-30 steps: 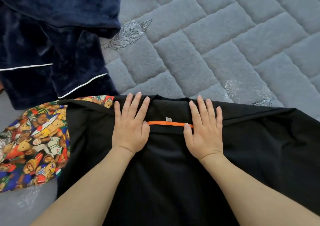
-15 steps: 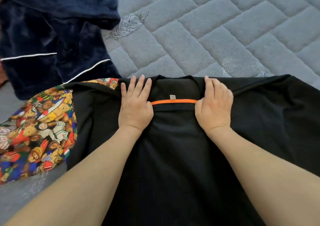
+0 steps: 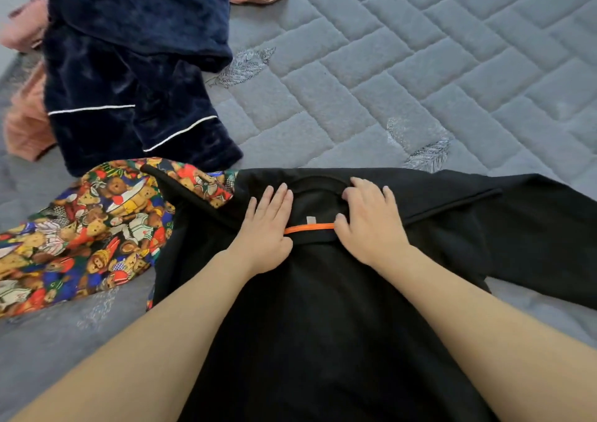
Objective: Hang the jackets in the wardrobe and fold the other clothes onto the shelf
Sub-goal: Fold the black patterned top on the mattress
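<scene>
Grey quilted mattress [image 3: 403, 76] carries a black jacket [image 3: 323, 324] spread flat near the person. Left hand [image 3: 265, 231] lies flat, fingers straight, on the collar beside an orange loop [image 3: 308, 228]. Right hand [image 3: 371, 221] curls its fingers on the collar fabric. A bear-print garment [image 3: 80, 227] lies partly under the jacket's left side; navy clothes [image 3: 129, 76] lie beyond.

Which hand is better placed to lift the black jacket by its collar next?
Probably the right hand: its fingers already curl over the collar of the black jacket, beside the orange loop. The left hand lies flat, only pressing the cloth.
</scene>
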